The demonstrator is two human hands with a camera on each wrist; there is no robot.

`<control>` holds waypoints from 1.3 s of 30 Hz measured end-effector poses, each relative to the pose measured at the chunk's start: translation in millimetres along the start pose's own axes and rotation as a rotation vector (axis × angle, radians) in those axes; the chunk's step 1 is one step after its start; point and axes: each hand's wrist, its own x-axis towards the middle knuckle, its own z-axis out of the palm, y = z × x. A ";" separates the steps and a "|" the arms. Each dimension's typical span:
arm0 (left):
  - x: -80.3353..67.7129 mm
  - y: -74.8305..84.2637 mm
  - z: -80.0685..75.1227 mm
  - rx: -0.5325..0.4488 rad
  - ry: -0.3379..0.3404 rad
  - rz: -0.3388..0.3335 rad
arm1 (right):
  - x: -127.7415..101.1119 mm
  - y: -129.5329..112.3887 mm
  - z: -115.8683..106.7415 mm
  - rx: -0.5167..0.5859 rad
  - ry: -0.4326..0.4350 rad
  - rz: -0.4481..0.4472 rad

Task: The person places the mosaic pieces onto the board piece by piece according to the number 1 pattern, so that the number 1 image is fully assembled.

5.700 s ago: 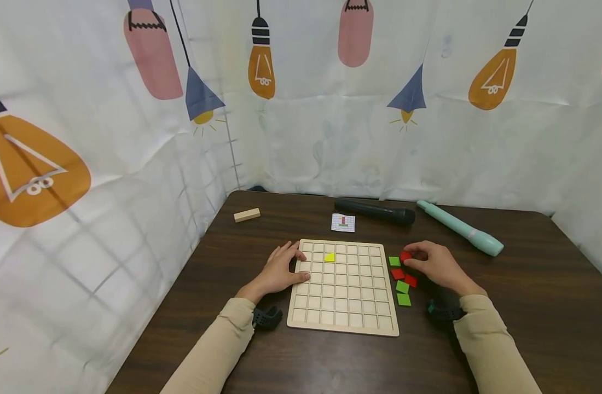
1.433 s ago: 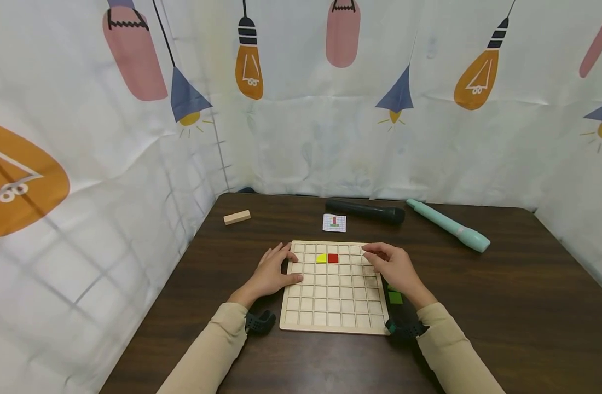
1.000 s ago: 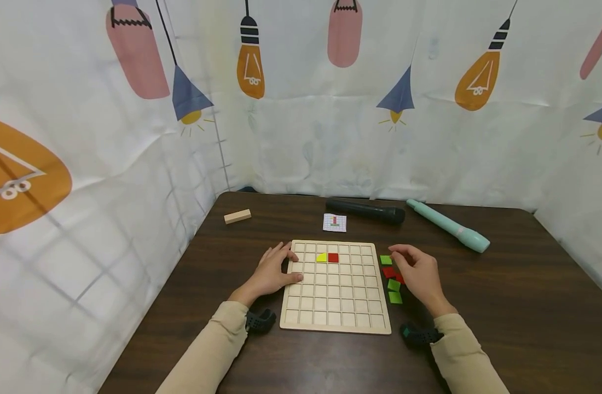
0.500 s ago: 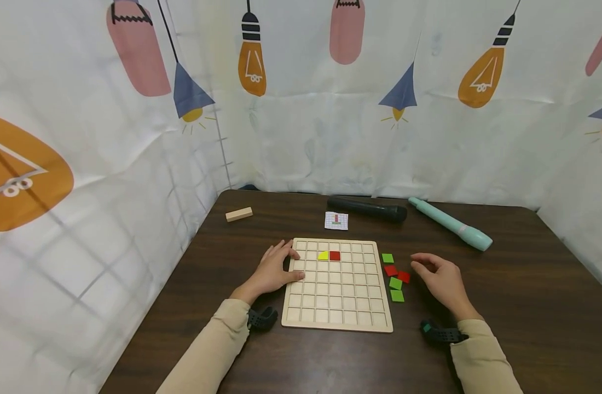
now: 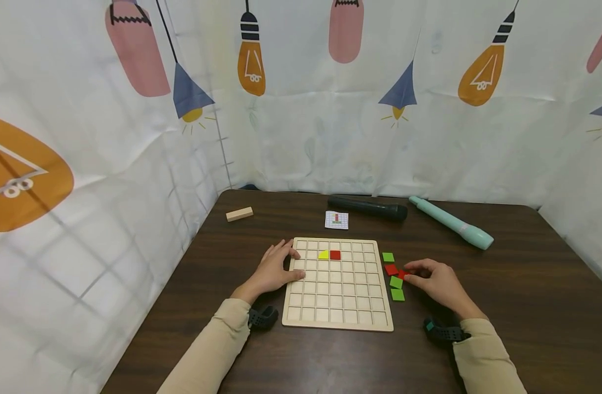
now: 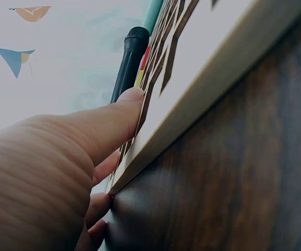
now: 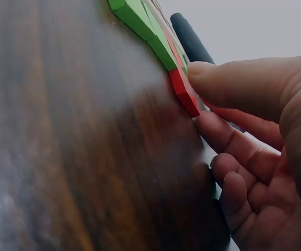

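Observation:
My left hand [image 5: 271, 271] rests on the left edge of a pale wooden grid board [image 5: 336, 301]; in the left wrist view its thumb [image 6: 116, 117] lies on the top face. A yellow piece [image 5: 323, 255] with a slanted corner and a red square tile [image 5: 335, 255] sit side by side near the board's far edge. Right of the board, my right hand [image 5: 441, 282] pinches another red tile [image 7: 183, 91] between thumb and finger, at the loose group. That group also has a second red tile [image 5: 391, 270] and green tiles [image 5: 397, 295].
Behind the board lies a small paper card [image 5: 336, 220] with a coloured grid pattern. Farther back are a black microphone [image 5: 367, 208] and a mint-green microphone-shaped object [image 5: 451, 221]. A small wooden block [image 5: 239, 214] lies at the back left of the dark table [image 5: 330, 364].
A red tile has gone from the loose group onto the board beside the yellow piece. My right hand moved back right, then in to another red tile. My left hand stays at the board.

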 end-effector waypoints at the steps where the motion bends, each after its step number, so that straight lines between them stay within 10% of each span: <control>1: -0.1 0.1 -0.1 -0.003 0.003 -0.001 | -0.1 -0.3 0.0 -0.002 -0.004 -0.006; 22: -1.6 2.0 5.9 0.000 0.054 -0.030 | -2.5 -4.4 1.5 -0.060 0.011 -0.030; 39: -2.9 4.3 5.9 -0.007 0.074 -0.013 | 0.7 -23.7 18.1 0.125 0.254 -0.024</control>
